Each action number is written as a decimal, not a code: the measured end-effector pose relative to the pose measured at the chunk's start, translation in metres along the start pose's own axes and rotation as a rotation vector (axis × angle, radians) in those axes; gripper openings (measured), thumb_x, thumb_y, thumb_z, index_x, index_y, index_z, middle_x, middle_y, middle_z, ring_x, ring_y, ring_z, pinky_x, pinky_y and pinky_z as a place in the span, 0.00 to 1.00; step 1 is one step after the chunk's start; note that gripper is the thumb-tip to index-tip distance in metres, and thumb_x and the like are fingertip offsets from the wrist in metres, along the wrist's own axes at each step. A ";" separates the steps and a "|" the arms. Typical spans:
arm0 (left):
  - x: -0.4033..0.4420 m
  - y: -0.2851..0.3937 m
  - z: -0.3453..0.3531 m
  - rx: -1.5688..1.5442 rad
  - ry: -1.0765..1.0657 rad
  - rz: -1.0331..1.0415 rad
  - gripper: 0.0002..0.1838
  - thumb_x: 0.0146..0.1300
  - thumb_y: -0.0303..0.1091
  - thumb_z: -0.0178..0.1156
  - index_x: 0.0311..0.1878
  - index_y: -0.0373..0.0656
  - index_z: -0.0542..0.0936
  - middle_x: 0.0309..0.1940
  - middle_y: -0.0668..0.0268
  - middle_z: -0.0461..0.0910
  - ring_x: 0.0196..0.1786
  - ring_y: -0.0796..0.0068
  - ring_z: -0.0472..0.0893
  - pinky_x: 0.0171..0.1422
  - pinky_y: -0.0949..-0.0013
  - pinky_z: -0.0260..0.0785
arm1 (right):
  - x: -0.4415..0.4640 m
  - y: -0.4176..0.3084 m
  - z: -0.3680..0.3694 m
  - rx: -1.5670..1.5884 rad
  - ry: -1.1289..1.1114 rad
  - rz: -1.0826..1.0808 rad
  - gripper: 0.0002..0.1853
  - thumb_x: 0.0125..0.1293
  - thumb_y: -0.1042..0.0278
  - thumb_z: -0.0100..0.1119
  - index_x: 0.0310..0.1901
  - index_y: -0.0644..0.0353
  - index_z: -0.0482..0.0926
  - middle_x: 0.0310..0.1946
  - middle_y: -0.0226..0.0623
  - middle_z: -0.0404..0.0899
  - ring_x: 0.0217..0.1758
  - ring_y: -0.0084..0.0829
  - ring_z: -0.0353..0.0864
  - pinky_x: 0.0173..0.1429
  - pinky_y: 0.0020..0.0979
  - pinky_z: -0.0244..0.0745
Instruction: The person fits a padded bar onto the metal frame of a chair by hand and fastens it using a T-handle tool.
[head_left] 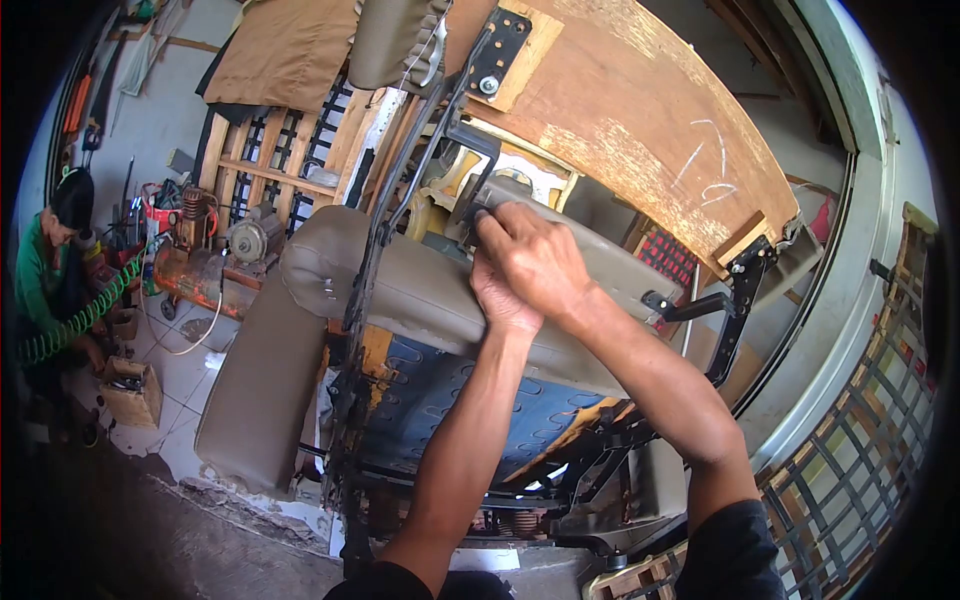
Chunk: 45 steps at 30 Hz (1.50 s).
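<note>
A seat frame with grey-brown upholstered panels (420, 285) stands in front of me, its blue underside (415, 400) with wavy wire springs facing me. My right hand (535, 255) is closed at the upper edge of the panel, fingers curled beside a dark bracket-like part (472, 210). Under it, partly covered, my left hand (500, 297) is closed too, its wrist against the upholstery. What the fingers grip is hidden. A black metal side bar (375, 250) rises left of my hands. Above them arches a plywood board (640, 110) with chalk marks.
At the left, a person in a green sleeve (35, 265) crouches near a coiled green hose (100, 305). An orange compressor tank (195, 283) and a small box (132, 395) stand on the tiles. A webbed frame (850, 430) leans at the right.
</note>
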<state>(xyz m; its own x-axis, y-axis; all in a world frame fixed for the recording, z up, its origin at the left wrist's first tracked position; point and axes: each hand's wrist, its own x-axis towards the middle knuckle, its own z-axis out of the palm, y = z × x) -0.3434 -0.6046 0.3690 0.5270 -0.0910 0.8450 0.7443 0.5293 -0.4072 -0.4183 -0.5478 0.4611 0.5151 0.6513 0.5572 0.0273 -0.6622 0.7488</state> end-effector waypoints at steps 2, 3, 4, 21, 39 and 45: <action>0.001 0.000 -0.006 -0.020 -0.048 -0.005 0.27 0.74 0.58 0.47 0.64 0.50 0.74 0.61 0.70 0.76 0.66 0.69 0.73 0.72 0.59 0.63 | -0.002 0.002 -0.002 0.018 -0.082 0.044 0.13 0.56 0.72 0.60 0.44 0.60 0.79 0.33 0.38 0.74 0.37 0.39 0.81 0.34 0.39 0.79; -0.001 0.000 -0.001 -0.011 -0.020 0.006 0.27 0.74 0.58 0.47 0.64 0.50 0.74 0.61 0.70 0.76 0.66 0.69 0.73 0.72 0.59 0.63 | -0.001 0.001 -0.002 0.013 -0.081 0.039 0.13 0.56 0.72 0.60 0.44 0.60 0.79 0.33 0.38 0.74 0.37 0.39 0.81 0.34 0.39 0.79; -0.001 0.001 0.003 -0.001 0.004 0.012 0.27 0.74 0.58 0.47 0.64 0.50 0.73 0.61 0.70 0.76 0.66 0.69 0.72 0.72 0.59 0.63 | -0.001 -0.003 -0.002 0.005 -0.057 0.026 0.12 0.56 0.72 0.60 0.44 0.60 0.79 0.34 0.37 0.74 0.38 0.38 0.81 0.34 0.38 0.79; 0.002 -0.001 0.044 0.126 0.209 0.051 0.29 0.74 0.61 0.45 0.67 0.51 0.71 0.63 0.69 0.74 0.67 0.68 0.71 0.73 0.58 0.62 | 0.004 -0.002 0.000 -0.114 -0.042 0.006 0.07 0.57 0.67 0.60 0.35 0.60 0.76 0.34 0.34 0.73 0.40 0.34 0.79 0.31 0.34 0.80; -0.001 0.000 0.052 0.194 0.279 0.057 0.31 0.73 0.63 0.44 0.69 0.52 0.69 0.65 0.69 0.72 0.69 0.66 0.70 0.74 0.56 0.61 | 0.018 0.004 0.006 -0.324 -0.352 0.034 0.12 0.67 0.58 0.55 0.41 0.58 0.72 0.31 0.39 0.77 0.33 0.39 0.85 0.28 0.40 0.81; 0.000 -0.001 0.053 0.175 0.232 0.069 0.33 0.73 0.63 0.45 0.72 0.53 0.65 0.68 0.69 0.69 0.71 0.65 0.67 0.75 0.56 0.59 | 0.017 0.005 0.002 -0.347 -0.268 -0.064 0.15 0.68 0.54 0.54 0.41 0.60 0.74 0.31 0.39 0.79 0.32 0.41 0.85 0.29 0.41 0.80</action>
<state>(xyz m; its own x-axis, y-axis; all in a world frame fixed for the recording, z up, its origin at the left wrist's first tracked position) -0.3661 -0.5607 0.3879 0.6685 -0.2296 0.7074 0.6320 0.6768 -0.3776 -0.4083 -0.5412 0.4739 0.7269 0.5379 0.4270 -0.1988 -0.4304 0.8805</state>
